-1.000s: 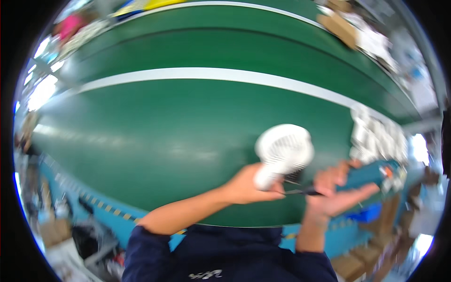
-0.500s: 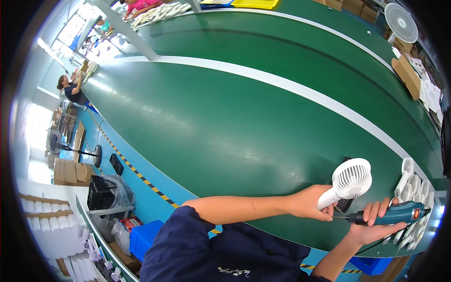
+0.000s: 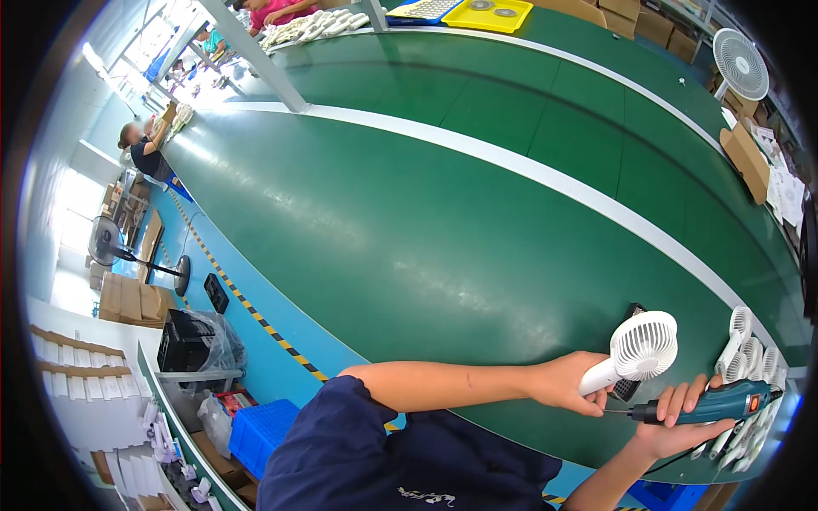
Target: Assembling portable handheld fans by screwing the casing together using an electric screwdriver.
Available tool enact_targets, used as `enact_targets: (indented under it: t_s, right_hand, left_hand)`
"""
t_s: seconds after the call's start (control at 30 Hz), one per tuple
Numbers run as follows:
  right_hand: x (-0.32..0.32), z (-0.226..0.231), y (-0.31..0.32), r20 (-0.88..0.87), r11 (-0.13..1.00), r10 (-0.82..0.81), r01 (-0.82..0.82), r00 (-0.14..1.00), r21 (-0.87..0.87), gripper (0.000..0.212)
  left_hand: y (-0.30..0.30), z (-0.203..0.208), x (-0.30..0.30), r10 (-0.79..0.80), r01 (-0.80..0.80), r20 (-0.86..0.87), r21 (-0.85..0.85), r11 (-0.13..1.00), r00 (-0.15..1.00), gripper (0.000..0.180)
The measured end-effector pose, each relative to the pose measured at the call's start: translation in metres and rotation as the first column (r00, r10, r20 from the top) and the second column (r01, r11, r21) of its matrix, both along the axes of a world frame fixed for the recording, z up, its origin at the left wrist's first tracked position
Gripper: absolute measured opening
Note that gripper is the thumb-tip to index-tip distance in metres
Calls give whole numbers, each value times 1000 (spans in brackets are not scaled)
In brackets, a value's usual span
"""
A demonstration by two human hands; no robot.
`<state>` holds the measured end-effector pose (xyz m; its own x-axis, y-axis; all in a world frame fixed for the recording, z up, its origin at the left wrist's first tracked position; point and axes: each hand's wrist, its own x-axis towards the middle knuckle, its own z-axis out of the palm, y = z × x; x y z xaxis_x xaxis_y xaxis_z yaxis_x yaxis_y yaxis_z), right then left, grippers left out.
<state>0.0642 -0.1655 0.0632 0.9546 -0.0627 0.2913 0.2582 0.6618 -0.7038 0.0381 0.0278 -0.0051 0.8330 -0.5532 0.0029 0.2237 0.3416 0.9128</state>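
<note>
A white handheld fan (image 3: 645, 345) is gripped by its handle in my left hand (image 3: 564, 381), its round slatted head facing up and to the right. My right hand (image 3: 673, 420) is wrapped round a teal electric screwdriver (image 3: 714, 403) that lies almost level. Its thin bit points left and ends at the fingers of my left hand, near the handle's lower end; I cannot tell whether it touches the fan. Partly hidden behind the fan is a black tray (image 3: 628, 389) on the green table. More white handheld fans (image 3: 740, 368) lie piled just beyond the screwdriver.
The green table (image 3: 383, 255) is crossed by a white strip (image 3: 511, 153). A yellow tray (image 3: 486, 15) and a white desk fan (image 3: 740, 64) stand along the far side. Co-workers (image 3: 145, 153) sit at the far left. A blue crate (image 3: 260, 434) is at my left.
The whole view has shifted slightly, so the table and far trays appear lower. Both hands keep nearly the same hold, with the fan and screwdriver in the same relation.
</note>
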Motion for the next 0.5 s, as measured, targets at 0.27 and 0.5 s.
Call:
enact_targets:
  t_s: [0.27,0.5]
  right_hand:
    - [-4,2,-10,8,985,161,-161,987,61,65]
    - [7,21,37,68,992,45,-53,997,111,86]
  left_hand:
    - [-13,-4,0,-59,55,-32,-118,991,998,33]
    - [16,3,13,79,-95,-300,-41,995,951,31]
